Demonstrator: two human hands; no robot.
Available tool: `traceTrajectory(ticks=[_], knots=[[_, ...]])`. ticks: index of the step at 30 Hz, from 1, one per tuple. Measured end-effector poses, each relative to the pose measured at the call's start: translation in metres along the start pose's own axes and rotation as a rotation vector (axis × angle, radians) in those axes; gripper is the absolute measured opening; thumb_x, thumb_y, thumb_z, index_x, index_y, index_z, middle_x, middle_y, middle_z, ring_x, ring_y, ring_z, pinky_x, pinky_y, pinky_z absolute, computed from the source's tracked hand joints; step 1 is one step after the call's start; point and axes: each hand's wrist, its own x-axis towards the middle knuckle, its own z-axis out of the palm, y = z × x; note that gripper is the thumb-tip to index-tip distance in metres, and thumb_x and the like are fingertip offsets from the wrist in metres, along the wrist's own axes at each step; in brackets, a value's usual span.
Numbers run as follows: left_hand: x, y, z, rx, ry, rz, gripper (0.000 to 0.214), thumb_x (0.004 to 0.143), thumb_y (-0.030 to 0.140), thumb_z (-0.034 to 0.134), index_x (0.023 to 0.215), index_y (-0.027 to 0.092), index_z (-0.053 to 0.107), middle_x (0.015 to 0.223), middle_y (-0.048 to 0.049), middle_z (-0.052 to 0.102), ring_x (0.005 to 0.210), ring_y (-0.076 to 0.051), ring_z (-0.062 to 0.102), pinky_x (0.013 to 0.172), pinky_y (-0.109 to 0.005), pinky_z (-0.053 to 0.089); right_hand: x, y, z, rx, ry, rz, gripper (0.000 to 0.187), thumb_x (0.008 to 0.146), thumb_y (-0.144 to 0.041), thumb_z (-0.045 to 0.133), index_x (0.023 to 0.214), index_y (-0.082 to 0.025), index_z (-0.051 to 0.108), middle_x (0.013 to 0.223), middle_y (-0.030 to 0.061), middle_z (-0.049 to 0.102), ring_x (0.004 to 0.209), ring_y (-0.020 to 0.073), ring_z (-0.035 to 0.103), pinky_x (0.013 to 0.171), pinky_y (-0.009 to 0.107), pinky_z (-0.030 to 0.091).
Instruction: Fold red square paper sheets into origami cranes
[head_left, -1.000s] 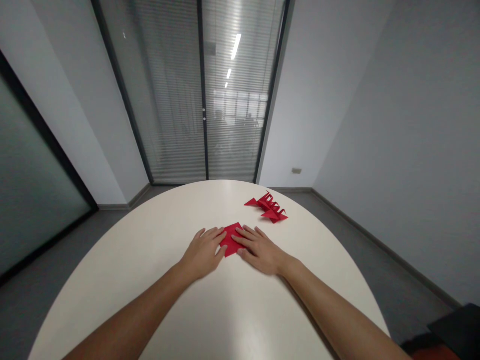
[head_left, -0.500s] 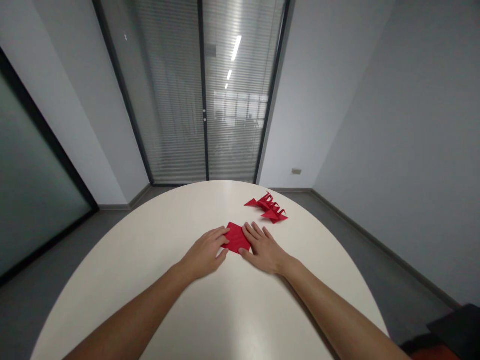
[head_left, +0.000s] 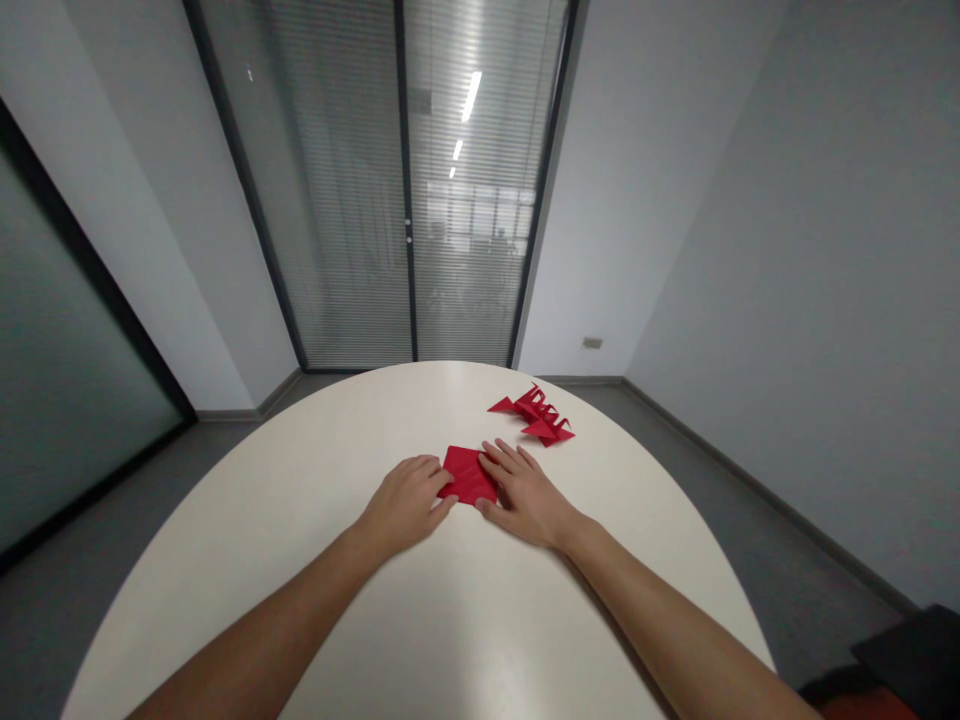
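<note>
Keeping both hands low, we have the red paper [head_left: 466, 476] lying on the pale tabletop [head_left: 450, 620] straight in front of us, between our two hands. Our left hand [head_left: 405, 507] comes to its left side with the fingers slightly curled and the thumb set apart near the lower left corner; we cannot tell whether those fingertips pinch the edge or merely rest on it. Our right hand [head_left: 527, 498] is spread wide, palm down, its fingers reaching over the right side and its thumb by the lower right corner — touching rather than gripping.

To handle the sheet well, we would let one hand anchor it while the other lines up edges and corners, pressing with the finger pads so nothing skids on the smooth surface. Faint lines seem to cross the paper, so any crease deserves one firm, even stroke rather than several light ones. Heavy pressure off the line could, we judge, leave stray wrinkles.

The folded red paper pieces [head_left: 541, 418] sit beyond our right hand, well clear of the fingertips — we should mind their thin points.
</note>
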Motion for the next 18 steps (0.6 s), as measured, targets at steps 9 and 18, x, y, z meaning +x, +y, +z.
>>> traceTrajectory(ticks=[9,18], knots=[[-0.0015,0.0027,-0.0017,-0.011,0.03,0.115,0.022,0.093,0.039,0.06,0.096,0.019,0.068,0.101,-0.0091,0.071,0.101,-0.027,0.064,0.102,-0.046,0.046,0.0019,0.0024,-0.0028,0.129,0.09,-0.193,0.042,0.095,-0.036,0.058,0.131,-0.015,0.065,0.134,0.0148,0.065,0.123,0.03,0.059,0.106,0.045,0.046],[-0.0013,0.0068,-0.0077,-0.032,-0.012,0.126,0.02,0.091,0.037,0.061,0.101,0.02,0.066,0.101,-0.0074,0.071,0.093,-0.027,0.066,0.088,-0.042,0.05,0.002,0.0053,-0.0059,0.177,0.091,-0.298,0.038,0.097,-0.028,0.055,0.132,-0.019,0.064,0.138,0.0131,0.063,0.131,0.029,0.055,0.114,0.049,0.039]])
